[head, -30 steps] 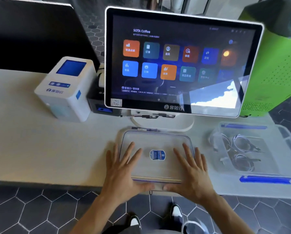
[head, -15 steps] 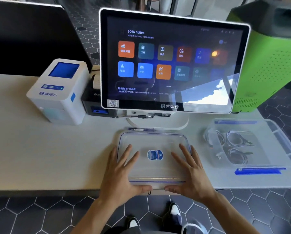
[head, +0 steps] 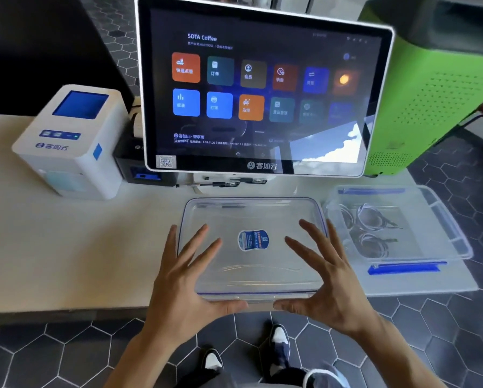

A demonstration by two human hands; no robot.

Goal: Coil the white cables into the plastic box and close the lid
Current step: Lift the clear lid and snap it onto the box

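A clear plastic lid (head: 251,214) with a blue sticker (head: 253,240) lies flat on the table's near edge in front of me. My left hand (head: 187,284) and right hand (head: 327,281) hold it from both sides. The fingers spread over its top and the thumbs hook its near rim. To the right stands the open clear plastic box (head: 458,239) with blue clasps (head: 405,268). Coiled white cables (head: 372,219) lie inside it.
A large touchscreen terminal (head: 262,88) stands right behind the lid, with pens (head: 223,184) at its base. A white receipt device (head: 69,141) sits at the left and a green cabinet (head: 436,93) at the back right. The pale table (head: 80,261) ends just below my thumbs.
The view has moved closer to the table. My fingers have lifted off the lid's top and spread wider, while the thumbs stay at its near rim.
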